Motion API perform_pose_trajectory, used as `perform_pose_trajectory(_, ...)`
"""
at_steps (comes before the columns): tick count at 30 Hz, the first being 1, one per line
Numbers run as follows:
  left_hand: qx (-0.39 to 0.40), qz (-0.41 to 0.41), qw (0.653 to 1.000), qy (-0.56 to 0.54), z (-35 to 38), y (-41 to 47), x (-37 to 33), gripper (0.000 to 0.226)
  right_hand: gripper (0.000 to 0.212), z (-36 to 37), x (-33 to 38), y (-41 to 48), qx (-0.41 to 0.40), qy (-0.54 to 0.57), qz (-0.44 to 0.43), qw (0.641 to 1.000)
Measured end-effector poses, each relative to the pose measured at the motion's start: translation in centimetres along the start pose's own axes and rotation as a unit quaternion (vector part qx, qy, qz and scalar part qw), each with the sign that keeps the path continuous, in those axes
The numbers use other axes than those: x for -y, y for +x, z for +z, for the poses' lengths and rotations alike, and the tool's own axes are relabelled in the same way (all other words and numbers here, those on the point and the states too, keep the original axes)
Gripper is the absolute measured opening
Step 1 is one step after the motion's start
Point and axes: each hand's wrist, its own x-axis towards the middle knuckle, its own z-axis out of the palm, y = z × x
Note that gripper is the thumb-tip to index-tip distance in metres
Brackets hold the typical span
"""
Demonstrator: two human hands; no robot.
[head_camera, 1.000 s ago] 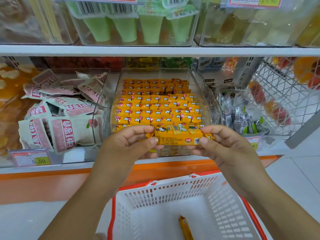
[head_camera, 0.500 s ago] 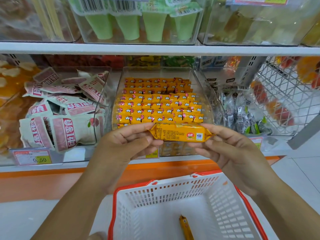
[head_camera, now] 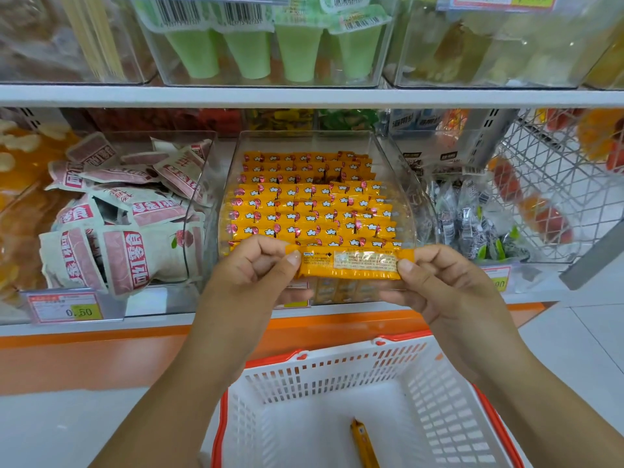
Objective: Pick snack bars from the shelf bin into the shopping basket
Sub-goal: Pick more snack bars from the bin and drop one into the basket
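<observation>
- Snack bar (head_camera: 351,263): in the head view, the one view there is, it is held level in the air in front of the clear shelf bin (head_camera: 403,184), just at the bin's front lip and well above the shopping basket (head_camera: 304,358).
- The left hand (head_camera: 256,268) pinches the bar's left end between thumb and curled fingers. The right hand (head_camera: 445,285) pinches the right end the same way. Neither hand holds anything else.
- What has changed: a second ago the bar sat low against the front row of bars in the bin (head_camera: 310,211), with part of its pictured face showing. Half a second ago its back faced up, with a logo near the right end. Now a different stretch of the back faces the camera, a pale block of small print, so the bar has been rolled along its length between the fingertips.
- The bar has hardly travelled: it is at much the same height and the same place before the bin.
- The basket is as it was, with one bar in the basket (head_camera: 363,444) lying on the floor, near the front.
- What that means, as I judge it: the pick is done and the bar is clear of the bin, but the person is reading the wrapper rather than carrying it.
- The placing has not yet begun. It calls for lowering the bar straight down, since the basket stands directly below the hands.
</observation>
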Motion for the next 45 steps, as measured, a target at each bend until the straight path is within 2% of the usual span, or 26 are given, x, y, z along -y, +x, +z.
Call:
perform_pose_trajectory(2,-0.013,0.000,1.000,-0.019,0.2,-0.1,-0.2,0.011,0.038,0.2,0.2,-0.1,-0.003,-0.018,-0.010,1.000)
perform_pose_trajectory(3,-0.021,0.004,1.000,-0.023,0.1,-0.2,-0.1,0.012,0.039,0.3,0.2,-0.1,-0.006,-0.028,-0.016,0.999)
perform_pose_trajectory(6,-0.039,0.003,0.999,-0.030,0.3,-0.3,0.1,0.015,0.023,0.3,0.0,-0.1,-0.007,-0.048,-0.026,0.998)
perform_pose_trajectory(7,-0.036,0.000,0.999,-0.032,0.2,-0.3,0.2,0.015,0.027,0.2,-0.1,-0.2,-0.002,-0.050,-0.023,0.998)
perform_pose_trajectory(10,0.000,-0.005,0.999,-0.045,0.0,-0.1,0.1,0.028,0.055,0.1,0.0,-0.2,0.019,-0.037,-0.008,0.999)
perform_pose_trajectory(11,0.007,-0.005,0.999,-0.046,-0.1,0.0,0.0,0.030,0.057,0.1,0.0,-0.2,0.020,-0.037,-0.007,0.999)
perform_pose_trajectory(15,0.017,-0.015,0.999,-0.044,-0.5,0.0,0.3,0.023,0.030,0.1,0.2,-0.1,0.009,-0.026,-0.002,1.000)
perform_pose_trajectory(20,0.020,-0.040,0.998,-0.047,-0.7,0.3,0.7,0.020,0.024,0.4,0.3,-0.2,0.006,-0.012,0.005,1.000)
perform_pose_trajectory(22,0.015,-0.040,0.998,-0.043,-0.7,0.4,0.7,0.018,0.027,0.3,0.1,-0.1,0.010,-0.014,0.004,1.000)
perform_pose_trajectory(26,0.015,-0.028,0.999,-0.024,-0.7,0.5,0.7,0.022,0.055,0.2,-0.1,-0.2,0.063,-0.045,-0.001,0.997)
perform_pose_trajectory(29,0.021,-0.023,0.999,0.032,-0.4,0.3,0.7,0.025,0.036,0.3,-0.4,-0.2,0.029,-0.081,-0.018,0.996)
perform_pose_trajectory(32,0.020,-0.003,0.993,0.117,-0.2,0.3,0.8,0.021,0.017,0.4,-0.6,0.1,-0.004,-0.067,-0.011,0.998)
perform_pose_trajectory(35,0.016,0.054,0.961,0.271,0.0,1.1,0.8,0.032,0.006,1.1,0.2,0.8,-0.012,-0.038,-0.006,0.999)
perform_pose_trajectory(38,-0.030,0.112,0.923,0.366,-0.1,3.0,1.0,0.029,0.011,1.9,1.6,2.9,-0.029,-0.068,-0.032,0.997)
perform_pose_trajectory(41,-0.075,0.178,0.879,0.436,-0.4,5.1,1.7,0.034,0.012,2.6,2.3,6.3,-0.072,-0.143,-0.068,0.985)
perform_pose_trajectory(45,-0.040,0.172,0.849,0.499,-0.4,6.7,3.1,0.060,0.012,3.6,2.4,11.2,-0.101,-0.300,-0.128,0.940)
